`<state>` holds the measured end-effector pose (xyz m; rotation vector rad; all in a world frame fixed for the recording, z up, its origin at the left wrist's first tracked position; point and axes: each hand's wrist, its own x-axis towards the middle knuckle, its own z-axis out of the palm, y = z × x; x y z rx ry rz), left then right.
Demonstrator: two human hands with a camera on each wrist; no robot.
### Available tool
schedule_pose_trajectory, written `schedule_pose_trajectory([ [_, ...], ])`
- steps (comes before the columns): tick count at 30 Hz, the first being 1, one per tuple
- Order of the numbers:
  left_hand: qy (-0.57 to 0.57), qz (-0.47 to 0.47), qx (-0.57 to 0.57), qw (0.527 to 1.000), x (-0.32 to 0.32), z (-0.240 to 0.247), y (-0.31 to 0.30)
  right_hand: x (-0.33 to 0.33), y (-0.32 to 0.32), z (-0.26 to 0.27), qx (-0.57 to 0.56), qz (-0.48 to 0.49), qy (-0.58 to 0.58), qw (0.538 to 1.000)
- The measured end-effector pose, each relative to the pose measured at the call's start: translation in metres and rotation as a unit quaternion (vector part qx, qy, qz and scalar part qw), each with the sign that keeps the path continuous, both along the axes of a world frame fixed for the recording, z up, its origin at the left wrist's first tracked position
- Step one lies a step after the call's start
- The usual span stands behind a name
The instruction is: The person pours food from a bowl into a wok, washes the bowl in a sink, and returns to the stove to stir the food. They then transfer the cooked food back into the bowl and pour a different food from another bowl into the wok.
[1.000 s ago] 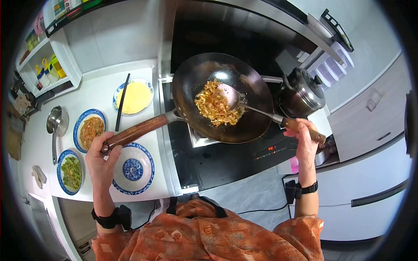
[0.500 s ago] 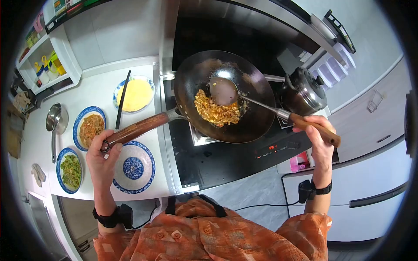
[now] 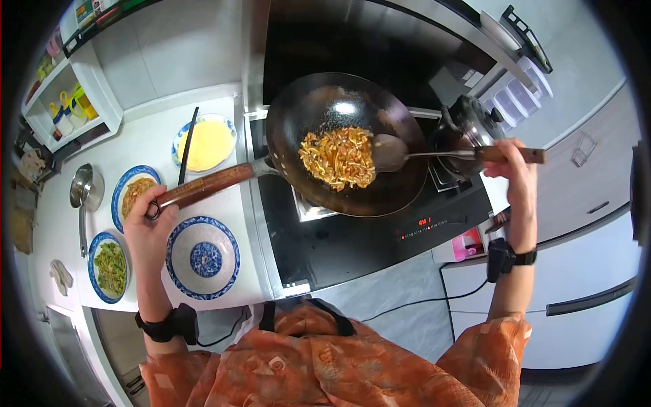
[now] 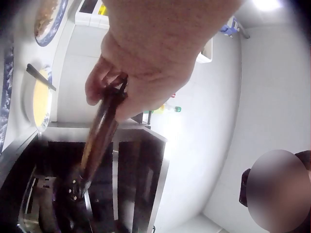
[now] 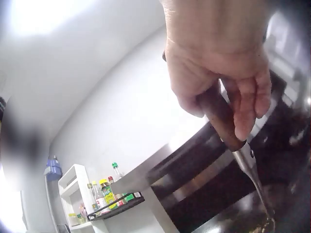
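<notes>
A dark wok [image 3: 339, 102] stands over the cooktop, with browned, shredded food [image 3: 337, 157] gathered in its middle. My left hand [image 3: 150, 224] grips the end of the wok's wooden handle [image 3: 213, 186]; the left wrist view shows the fingers wrapped round that handle [image 4: 99, 136]. In my right hand [image 3: 515, 169] is the wooden handle of a spatula [image 3: 451, 154], held between thumb and fingers, as the right wrist view also shows of the spatula handle [image 5: 221, 119]. The spatula's blade [image 3: 390, 152] lies inside the wok at the right edge of the food.
Left of the cooktop [image 3: 325, 258] stand an empty blue-rimmed bowl [image 3: 178, 261], a plate of yellow food [image 3: 207, 146] with chopsticks [image 3: 188, 146] across it, a dish of greens [image 3: 110, 268] and a ladle [image 3: 83, 193]. A lidded pot [image 3: 471, 125] sits right of the wok.
My right hand has moved right and up, bringing the spatula blade from the food's top to its right side. The food is now more spread. My left hand keeps its grip.
</notes>
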<state>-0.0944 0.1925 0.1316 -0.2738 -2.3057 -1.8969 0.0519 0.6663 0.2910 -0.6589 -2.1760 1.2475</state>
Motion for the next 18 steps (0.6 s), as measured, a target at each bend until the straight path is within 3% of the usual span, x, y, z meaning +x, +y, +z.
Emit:
schedule_pose_trajectory([
  [2,-0.008,-0.007,0.017,1.000,-0.006,-0.001,0.001,-0.016,-0.009,-0.021,-0.071,-0.002,0.022,0.997],
  [3,-0.010,-0.014,0.035,0.999,-0.008,-0.002,-0.001,-0.021,-0.005,-0.030,-0.091,0.041,0.038,0.994],
  [9,-0.011,-0.024,0.050,0.998,-0.010,-0.004,-0.002,-0.034,0.000,-0.018,0.053,0.111,0.040,0.992],
  [13,-0.013,-0.014,0.040,0.999,-0.011,-0.005,-0.003,-0.048,-0.020,-0.033,-0.027,0.199,0.031,0.979],
  [18,0.003,-0.031,0.029,0.999,-0.010,-0.005,-0.005,-0.017,-0.047,0.006,0.069,0.242,0.011,0.968],
])
